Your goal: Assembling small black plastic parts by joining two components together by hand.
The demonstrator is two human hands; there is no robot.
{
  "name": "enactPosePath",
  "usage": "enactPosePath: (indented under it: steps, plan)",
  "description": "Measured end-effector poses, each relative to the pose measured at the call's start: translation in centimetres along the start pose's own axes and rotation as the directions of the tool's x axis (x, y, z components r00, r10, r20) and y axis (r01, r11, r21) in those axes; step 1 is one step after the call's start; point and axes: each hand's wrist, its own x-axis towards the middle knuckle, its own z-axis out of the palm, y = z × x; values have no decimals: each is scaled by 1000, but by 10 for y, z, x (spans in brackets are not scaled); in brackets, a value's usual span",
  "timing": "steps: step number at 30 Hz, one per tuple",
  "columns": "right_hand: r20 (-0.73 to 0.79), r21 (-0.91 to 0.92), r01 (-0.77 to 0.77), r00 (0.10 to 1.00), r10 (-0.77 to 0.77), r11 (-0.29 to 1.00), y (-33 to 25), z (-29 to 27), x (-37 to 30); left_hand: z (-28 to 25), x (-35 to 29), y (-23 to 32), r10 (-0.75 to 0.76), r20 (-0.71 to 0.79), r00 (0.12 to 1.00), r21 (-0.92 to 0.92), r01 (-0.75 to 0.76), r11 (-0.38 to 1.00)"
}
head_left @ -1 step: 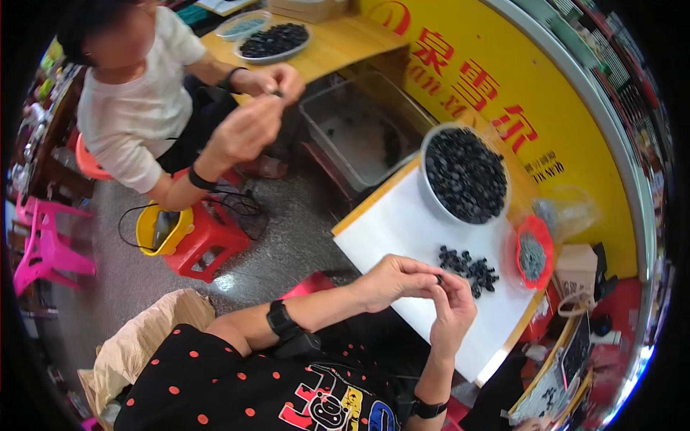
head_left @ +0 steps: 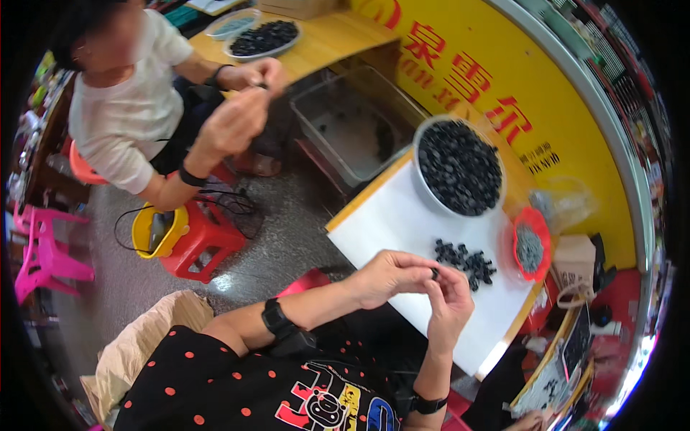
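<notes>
A small black piece [head_left: 435, 274] sits pinched between the fingertips of both my hands, over the near edge of the white-topped table. My left hand [head_left: 384, 281] reaches in from the left, thumb and forefinger closed on the piece. From below, my right hand [head_left: 450, 305] meets it with bent fingers at the other side. Just beyond my fingers lies a loose pile of black pieces [head_left: 467, 264]. A white bowl heaped with more black pieces [head_left: 460, 169] stands at the table's far end. To the right, a red scalloped dish holds small grey pieces [head_left: 530, 250].
At the upper left, a seated person [head_left: 129, 108] in white works a small dark piece with both hands. A clear plastic bin [head_left: 345, 136] stands beyond my table. A red stool [head_left: 205, 244] bears a yellow container [head_left: 154, 230]. Crumpled brown paper [head_left: 154, 337] lies left of me.
The whole view has shifted slightly, so things sit a little further left and up. My hands keep the same pinch. Part of another hand now shows at the lower right.
</notes>
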Motion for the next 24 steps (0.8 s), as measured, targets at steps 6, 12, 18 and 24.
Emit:
enactPosePath:
  steps: [6, 12, 18, 24]
  plan:
    - [-61, -165, 110, 991, -121, 980, -9, 8, 0, 2, 0, 5, -36, 70, 997, -107, 43, 993]
    - [-16, -440, 343, 921, -390, 830, -20, 9, -5, -6, 1, -11, -40, 264, 964, -351, 135, 927]
    - [-8, -418, 397, 898, -440, 817, -24, 6, -11, -10, 1, -24, -41, 371, 928, -532, 248, 809]
    - [-91, -219, 331, 930, -357, 918, -21, -6, -21, -16, 1, -13, -38, 396, 917, -400, 210, 892]
